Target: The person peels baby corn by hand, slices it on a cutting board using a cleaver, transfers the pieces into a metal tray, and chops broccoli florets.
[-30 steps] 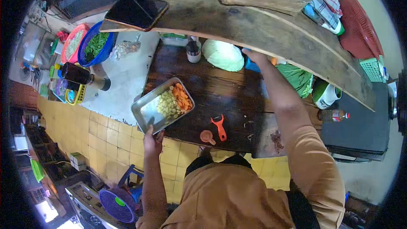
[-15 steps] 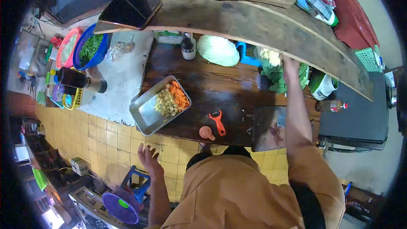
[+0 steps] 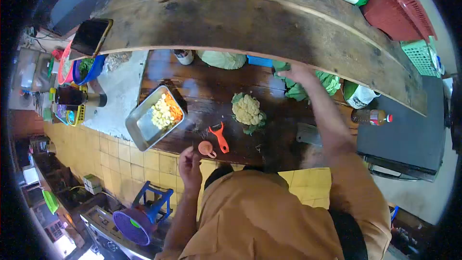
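My right hand [image 3: 294,74] reaches under the wooden shelf, its fingers closed on dark green leaves [image 3: 295,91]. Beside them are lighter leaves [image 3: 331,84]. A cauliflower [image 3: 247,110] with some leaves rests on the dark table. My left hand [image 3: 190,164] is at the table's front edge with fingers curled together; whether it holds anything is hidden. Near it lie a pinkish cup [image 3: 206,149] and an orange peeler [image 3: 220,139]. A metal tray [image 3: 139,126] holds pale chopped pieces [image 3: 162,117] and orange pieces [image 3: 176,110]. A cleaver blade [image 3: 308,134] lies at the right.
The shelf [image 3: 211,24] overhangs the table's back, carrying a phone [image 3: 91,37] on its left. Beneath it are a cabbage [image 3: 222,59] and a blue container [image 3: 260,61]. A bottle [image 3: 370,117] lies at right. Behind my left arm stands a blue stool [image 3: 153,195].
The cauliflower has come from under the shelf onto the table. My right hand has shifted left to the leaves. My left hand has moved right, near the cup, and its fingers have curled.
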The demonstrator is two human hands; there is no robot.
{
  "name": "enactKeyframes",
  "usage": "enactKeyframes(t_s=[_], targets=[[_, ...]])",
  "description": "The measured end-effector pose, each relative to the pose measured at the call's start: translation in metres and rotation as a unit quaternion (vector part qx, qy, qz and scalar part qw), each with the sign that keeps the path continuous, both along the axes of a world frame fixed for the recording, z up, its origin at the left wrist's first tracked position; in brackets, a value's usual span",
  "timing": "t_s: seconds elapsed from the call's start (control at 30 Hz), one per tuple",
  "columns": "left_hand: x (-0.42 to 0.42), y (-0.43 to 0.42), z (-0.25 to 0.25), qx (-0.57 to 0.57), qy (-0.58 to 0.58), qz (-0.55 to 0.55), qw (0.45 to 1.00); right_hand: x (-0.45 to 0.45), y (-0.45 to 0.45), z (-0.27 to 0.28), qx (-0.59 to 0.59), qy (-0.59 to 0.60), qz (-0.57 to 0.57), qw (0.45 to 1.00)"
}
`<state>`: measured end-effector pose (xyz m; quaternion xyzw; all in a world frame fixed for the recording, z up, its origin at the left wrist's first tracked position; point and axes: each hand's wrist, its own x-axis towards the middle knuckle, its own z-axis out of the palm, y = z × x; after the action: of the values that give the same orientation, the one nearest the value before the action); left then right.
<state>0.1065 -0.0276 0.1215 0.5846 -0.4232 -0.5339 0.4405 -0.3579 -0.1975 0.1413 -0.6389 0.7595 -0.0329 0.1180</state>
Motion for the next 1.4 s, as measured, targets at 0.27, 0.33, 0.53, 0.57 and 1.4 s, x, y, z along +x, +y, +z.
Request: enactKeyframes(t_s=[0.27,0.33,0.53,0.57,1.4], targets=[[-0.174,-0.150,-0.001,-0.286,-0.173,-0.225,0.915,-0.045,0.044,-0.010,0.091,0.064,-0.028,0.993],[-0.220,-0.193,0.017,-0.356,-0.330,-0.313,0.816,-0.029,0.059,0.027,0.086,0.058,0.009,0.995],[-0.273,-0.200,-0.034,-0.242,-0.418,-0.374,0.792,-0.061,0.026,0.001,0.017,-0.464,-0.058,0.884],[-0.273,-0.193,-0.036,-0.289,-0.485,-0.347,0.749,-0.055,0.005,0.001,0.005,-0.287,-0.036,0.957],[-0.248,-0.134,-0.025,-0.267,-0.503,-0.317,0.758,0.053,-0.065,-0.056,0.019,0.071,0.076,0.994]])
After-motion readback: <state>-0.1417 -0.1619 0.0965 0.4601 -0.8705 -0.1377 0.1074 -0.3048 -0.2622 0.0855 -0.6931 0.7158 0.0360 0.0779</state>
